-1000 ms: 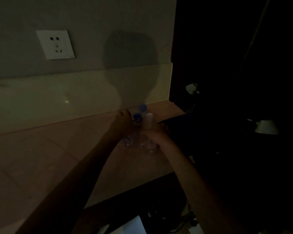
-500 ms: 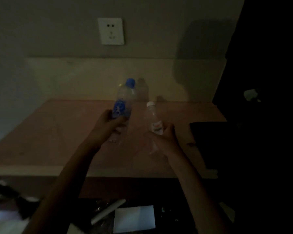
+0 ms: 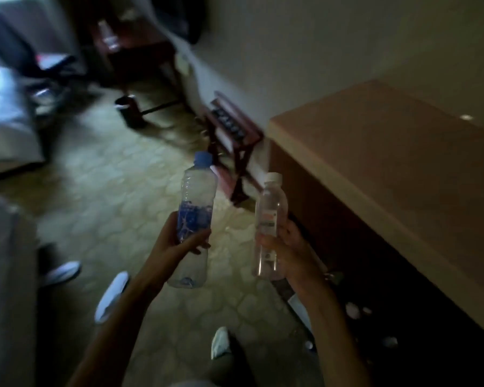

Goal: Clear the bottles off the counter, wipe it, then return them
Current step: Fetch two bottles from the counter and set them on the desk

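Observation:
My left hand (image 3: 179,247) grips a clear bottle with a blue cap and blue label (image 3: 196,196), held upright over the floor. In my right hand (image 3: 288,252) is a smaller clear bottle with a white cap (image 3: 270,210), also upright. Both bottles are off the brown counter (image 3: 397,152), which runs along the wall at the right with a bare top. The two hands are side by side, left of the counter's end.
A low wooden rack (image 3: 232,132) stands against the wall beyond the bottles. Farther back are a dark wooden table (image 3: 134,51) and a bed edge (image 3: 3,127) at the left. White slippers (image 3: 112,294) lie on the patterned floor. Small litter sits under the counter.
The bottles have been lifted off the counter and carried left. My view has swung from facing the wall and socket to looking out over the room's floor.

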Available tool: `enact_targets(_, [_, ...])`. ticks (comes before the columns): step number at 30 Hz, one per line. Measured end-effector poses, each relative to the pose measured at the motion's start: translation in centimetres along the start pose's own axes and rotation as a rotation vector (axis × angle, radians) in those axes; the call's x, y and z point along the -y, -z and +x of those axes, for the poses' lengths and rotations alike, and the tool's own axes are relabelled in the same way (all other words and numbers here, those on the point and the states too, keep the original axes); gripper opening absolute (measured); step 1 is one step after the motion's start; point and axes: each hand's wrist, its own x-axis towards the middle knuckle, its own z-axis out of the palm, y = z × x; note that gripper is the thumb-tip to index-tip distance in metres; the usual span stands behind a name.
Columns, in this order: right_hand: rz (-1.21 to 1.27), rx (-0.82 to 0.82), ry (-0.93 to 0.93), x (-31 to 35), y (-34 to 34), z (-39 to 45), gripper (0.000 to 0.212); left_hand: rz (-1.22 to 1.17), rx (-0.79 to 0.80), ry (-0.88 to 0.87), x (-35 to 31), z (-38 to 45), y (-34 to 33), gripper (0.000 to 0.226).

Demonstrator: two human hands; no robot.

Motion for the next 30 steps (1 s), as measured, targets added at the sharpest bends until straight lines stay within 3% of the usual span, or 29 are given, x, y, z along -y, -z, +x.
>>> enact_targets(2, [-0.019, 0.068, -0.075, -2.1, -3.3, 1.9, 0.052, -0.032, -0.115, 0.027, 1.5, -0.7, 3.0, 0.072])
enact_targets(3, [-0.036, 0.101, -0.107, -2.9, -5.0, 2.9, 0.053, -0.049, -0.162, 0.040, 2.1, -0.9, 4.4, 0.065])
enact_targets(6, [-0.138, 0.179, -0.142, -4.9, -9.6, 6.1, 0.073, -0.133, -0.262, 0.078, 4.1, -0.4, 8.0, 0.039])
enact_targets(10, [-0.254, 0.206, -0.231, -8.3, -15.5, 11.2, 0.098, -0.180, -0.333, 0.128, 8.0, 2.4, 12.8, 0.042])
enact_targets(12, [-0.272, 0.197, -0.282, -10.1, -18.4, 14.2, 0.098, -0.197, -0.367, 0.154, 9.8, 4.6, 15.6, 0.041])
enact_targets(15, [-0.281, 0.174, -0.341, -11.4, -23.8, 19.2, 0.093, -0.240, -0.384, 0.194, 10.9, 9.1, 21.4, 0.066])
enact_targets(18, [-0.295, 0.188, -0.322, -11.2, -29.7, 25.0, 0.110, -0.276, -0.461, 0.194, 10.7, 14.5, 28.2, 0.076])
enact_targets(22, [-0.327, 0.249, -0.274, -9.9, -36.8, 32.0, 0.086, -0.219, -0.444, 0.175, 9.9, 21.2, 35.7, 0.048])
enact_targets(25, [-0.339, 0.294, -0.282, -10.0, -40.5, 37.5, 0.072, -0.217, -0.466, 0.186, 10.9, 26.2, 39.6, 0.048])
enact_targets(30, [-0.329, 0.281, -0.342, -12.5, -45.2, 47.6, 0.082, -0.296, -0.550, 0.275, 15.3, 35.0, 43.8, 0.042])
